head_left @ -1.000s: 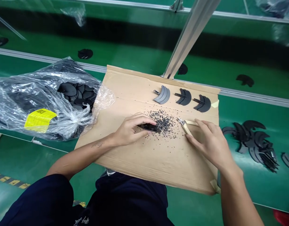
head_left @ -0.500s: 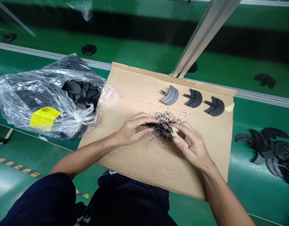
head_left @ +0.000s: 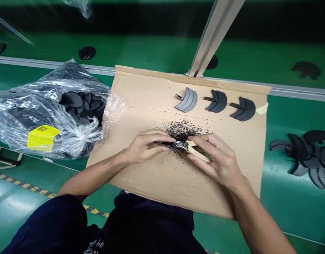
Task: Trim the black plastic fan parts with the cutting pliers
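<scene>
Lying far on the cardboard sheet (head_left: 157, 176), three black crescent parts (head_left: 215, 101) sit in a row beyond scattered black crumbs (head_left: 182, 128). At left, a clear plastic bag (head_left: 32, 106) with a yellow label (head_left: 42, 135) holds black discs. At right, a heap of crescents (head_left: 307, 151) is cut off by the frame edge. Mid-sheet, the left hand (head_left: 143, 146) pinches a thin black part (head_left: 165, 144), mostly hidden by fingers. The right hand (head_left: 218, 160) grips cream-handled cutters (head_left: 195, 151), tip touching it. A slanted metal post (head_left: 215, 35) rises from the green tabletop (head_left: 284, 197).
</scene>
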Action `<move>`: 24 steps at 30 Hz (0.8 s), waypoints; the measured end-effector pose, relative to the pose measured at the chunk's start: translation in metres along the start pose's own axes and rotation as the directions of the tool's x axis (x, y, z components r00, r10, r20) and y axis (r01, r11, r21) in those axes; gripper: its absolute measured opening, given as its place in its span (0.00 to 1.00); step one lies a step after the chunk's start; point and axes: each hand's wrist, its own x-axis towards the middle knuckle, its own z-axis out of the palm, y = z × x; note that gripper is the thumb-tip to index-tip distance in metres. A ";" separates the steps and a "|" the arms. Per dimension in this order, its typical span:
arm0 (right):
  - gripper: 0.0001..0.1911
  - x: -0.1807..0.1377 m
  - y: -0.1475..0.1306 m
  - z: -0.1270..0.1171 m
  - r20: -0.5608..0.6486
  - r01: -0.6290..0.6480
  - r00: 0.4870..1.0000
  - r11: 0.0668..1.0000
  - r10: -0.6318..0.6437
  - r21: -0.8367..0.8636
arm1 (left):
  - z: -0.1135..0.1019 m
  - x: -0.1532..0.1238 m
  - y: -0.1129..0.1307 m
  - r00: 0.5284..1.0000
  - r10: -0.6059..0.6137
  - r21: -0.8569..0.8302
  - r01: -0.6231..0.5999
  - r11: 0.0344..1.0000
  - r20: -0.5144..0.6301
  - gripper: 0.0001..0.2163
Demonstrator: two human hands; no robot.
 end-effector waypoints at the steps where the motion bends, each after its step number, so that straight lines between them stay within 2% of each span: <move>1: 0.21 0.000 0.000 0.000 0.009 -0.007 1.000 1.000 0.007 -0.017 | 0.000 0.000 0.000 1.000 0.009 -0.004 -0.009 1.000 -0.006 0.11; 7: 0.17 -0.002 -0.004 -0.001 0.035 -0.013 0.999 0.999 0.015 -0.046 | 0.001 -0.001 0.000 0.999 0.042 -0.015 -0.042 0.999 -0.012 0.10; 12: 0.16 -0.001 -0.003 -0.002 -0.022 -0.007 1.000 0.999 0.006 -0.052 | -0.001 0.001 0.005 1.000 -0.007 0.033 0.007 0.999 0.000 0.11; 15: 0.18 0.000 -0.002 -0.001 -0.079 0.010 0.997 0.978 -0.027 -0.209 | -0.002 0.004 0.009 0.999 0.021 0.109 -0.026 0.994 0.050 0.15; 19: 0.19 0.001 -0.003 0.000 -0.038 0.042 0.997 0.916 -0.062 -0.400 | -0.002 0.004 0.007 0.990 0.070 0.305 -0.106 0.947 0.125 0.16; 21: 0.19 0.001 -0.003 -0.001 -0.044 0.009 0.999 0.919 -0.029 -0.395 | -0.003 0.005 0.005 0.994 0.065 0.376 -0.095 0.922 0.094 0.15; 24: 0.17 0.001 -0.003 -0.002 -0.106 -0.107 0.991 0.962 0.082 -0.252 | -0.003 0.005 0.006 0.999 0.037 0.322 -0.037 0.946 0.006 0.14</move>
